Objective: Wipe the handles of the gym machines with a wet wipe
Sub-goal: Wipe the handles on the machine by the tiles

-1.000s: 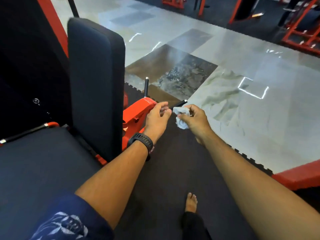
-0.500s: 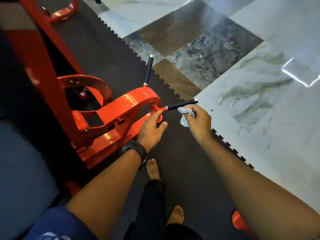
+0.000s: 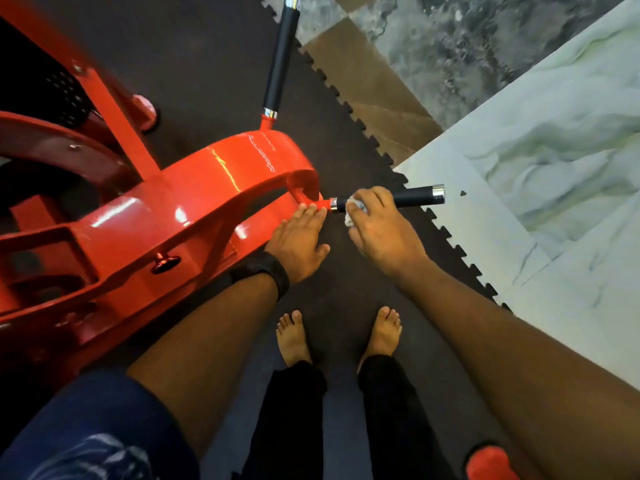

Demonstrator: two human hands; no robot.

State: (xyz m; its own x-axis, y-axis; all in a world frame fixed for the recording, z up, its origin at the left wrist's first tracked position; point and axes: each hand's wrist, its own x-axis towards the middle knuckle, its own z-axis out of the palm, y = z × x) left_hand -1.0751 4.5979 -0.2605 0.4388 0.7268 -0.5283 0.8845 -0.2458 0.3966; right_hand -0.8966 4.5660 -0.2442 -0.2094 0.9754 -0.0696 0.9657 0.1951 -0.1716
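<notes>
A black handle [image 3: 412,196] with a chrome end cap sticks out to the right from the red machine arm [image 3: 221,188]. My right hand [image 3: 379,230] is curled over this handle and holds the white wet wipe [image 3: 355,209] against it near the handle's inner end. My left hand [image 3: 298,239] lies flat with straight fingers, the fingertips touching the red stub at the handle's base. A second black handle [image 3: 281,60] rises from the same arm toward the top of the view.
The red machine frame [image 3: 69,216] fills the left side. I stand barefoot on a dark rubber mat [image 3: 339,292] with a toothed edge. Marble floor tiles [image 3: 554,168] lie to the right. A red piece of frame [image 3: 491,462] shows at the bottom right.
My view has tipped down and closer to the machine. My right hand has gone from just under the handle onto it, pressing the wipe on. My left hand stays at the handle's base.
</notes>
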